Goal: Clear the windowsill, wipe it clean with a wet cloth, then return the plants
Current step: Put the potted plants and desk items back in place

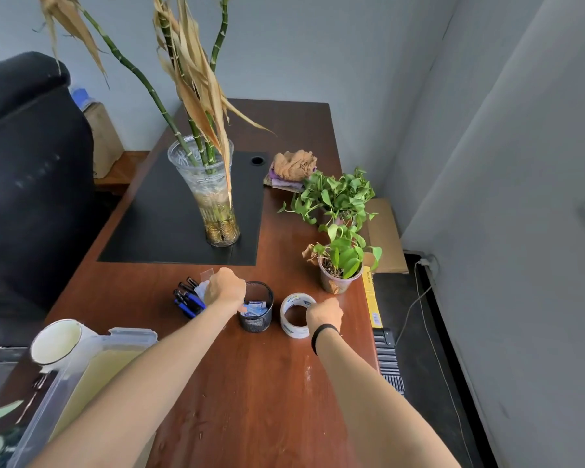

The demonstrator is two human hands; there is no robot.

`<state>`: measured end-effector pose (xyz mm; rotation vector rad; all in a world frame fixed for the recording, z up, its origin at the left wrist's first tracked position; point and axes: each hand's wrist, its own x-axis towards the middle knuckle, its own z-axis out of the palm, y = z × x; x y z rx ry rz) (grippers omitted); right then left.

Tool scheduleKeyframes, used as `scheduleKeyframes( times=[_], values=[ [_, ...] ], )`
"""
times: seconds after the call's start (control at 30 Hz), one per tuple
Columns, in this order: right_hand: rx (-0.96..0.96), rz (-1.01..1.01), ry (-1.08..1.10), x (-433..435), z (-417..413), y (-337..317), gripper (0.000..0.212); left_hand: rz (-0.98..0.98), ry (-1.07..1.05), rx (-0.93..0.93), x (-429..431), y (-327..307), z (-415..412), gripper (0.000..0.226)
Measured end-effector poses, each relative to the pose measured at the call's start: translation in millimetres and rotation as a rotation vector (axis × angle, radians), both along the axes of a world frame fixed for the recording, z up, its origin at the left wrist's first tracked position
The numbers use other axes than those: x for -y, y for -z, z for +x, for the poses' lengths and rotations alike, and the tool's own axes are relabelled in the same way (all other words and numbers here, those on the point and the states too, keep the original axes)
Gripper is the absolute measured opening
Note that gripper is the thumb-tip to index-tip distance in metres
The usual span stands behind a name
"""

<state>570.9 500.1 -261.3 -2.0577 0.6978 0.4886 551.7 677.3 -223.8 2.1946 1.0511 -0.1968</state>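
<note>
Clearing apparently done or nearly so: vase (217,204), leafy plant (338,197) and small potted plant (340,265) stand on the desk (250,383) near the cloths (293,170), right hand (324,314) fingers curled on the tape roll (289,327), left hand (225,287) fingers hidden, wiping not yet done.

Pale grey walls (352,45), reddish wooden desk (250,383), black chair (31,180) at left, dark floor (402,298) at right.

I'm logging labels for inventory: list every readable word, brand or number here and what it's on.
Nothing here reads clearly.
Blue print, blurred: clear roll of packing tape.
Print too small: blue-and-white packets in the black mesh cup.
Black marks, too small: yellow strip along the wooden desk's right edge.
</note>
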Motion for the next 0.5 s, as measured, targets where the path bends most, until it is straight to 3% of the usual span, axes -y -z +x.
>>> scheduleKeyframes(
  times=[0.27, 0.4, 0.5],
  values=[
    [0.254, 0.147, -0.238, -70.5, 66.5, -67.4, 0.025, -0.219, -0.16, 0.263, -68.9, -47.2, 50.0, 0.028],
    [0.197, 0.31, -0.297, -116.0, 95.7, -107.4, 0.027, -0.225, -0.222, 0.408, -104.9, -82.0, 78.1, 0.035],
    [0.115, 0.522, -0.217, -151.8, 115.9, -132.6, 0.032, -0.28, -0.262, 0.457, -123.5, -102.8, 98.9, 0.043]
  ],
)
